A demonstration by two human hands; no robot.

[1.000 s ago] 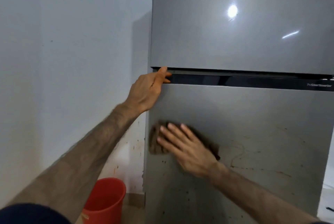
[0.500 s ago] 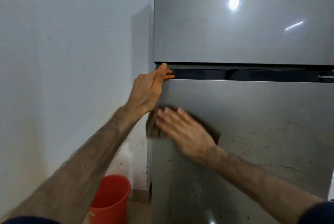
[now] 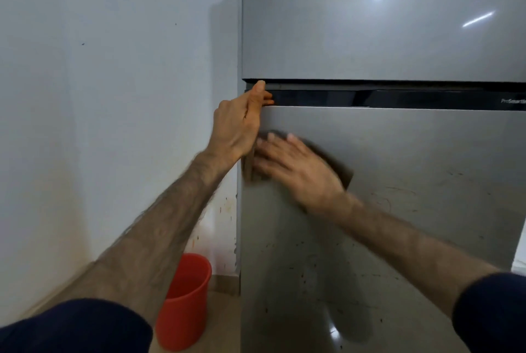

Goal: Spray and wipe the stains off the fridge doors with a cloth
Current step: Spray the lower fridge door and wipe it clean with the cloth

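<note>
Left hand grips top corner of lower fridge door, centre frame, fingers curled over its edge. Right hand, fingers flat & spread, presses brown cloth on door just below. Dark stains lower down. Red bucket on floor, bottom left.

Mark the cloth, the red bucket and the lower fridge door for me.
cloth (image 3: 343, 173): head view, brown corner showing past the right hand.
red bucket (image 3: 185, 307): head view, its outer wall.
lower fridge door (image 3: 412, 153): head view, bare upper panel.
</note>
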